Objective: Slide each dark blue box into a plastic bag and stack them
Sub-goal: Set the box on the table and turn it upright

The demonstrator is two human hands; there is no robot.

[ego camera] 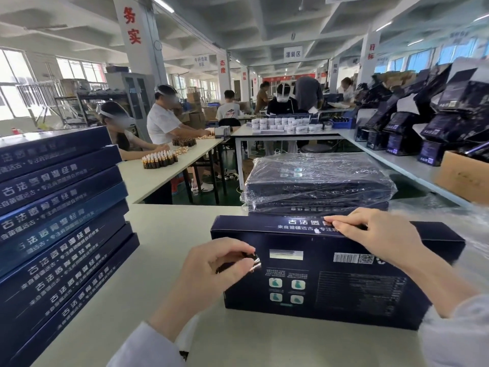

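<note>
Left hand point(219, 263): fingers pinched together on a small dark item with a coppery tip point(254, 263), above the box's near-left part.
Right hand point(370, 234): fingers curled over the far top edge of the dark blue box point(330, 284), gripping it.
Box: flat on the table at centre, not yet bagged.
Risk: with the left hand occupied, the box may enter a bag skewed and snag or tear the film; the small item could drop.
Bagged stack point(317, 181): 12 o'clock, just behind the box; slick film, likely to slide if nudged.
Unbagged stack point(60, 221): 9 o'clock, tall and staggered, could topple.
Table point(172, 234): white, smooth.
Room: workshop; seated people point(161, 120) at 11 o'clock, dark packages point(423, 123) at 2 o'clock.
</note>
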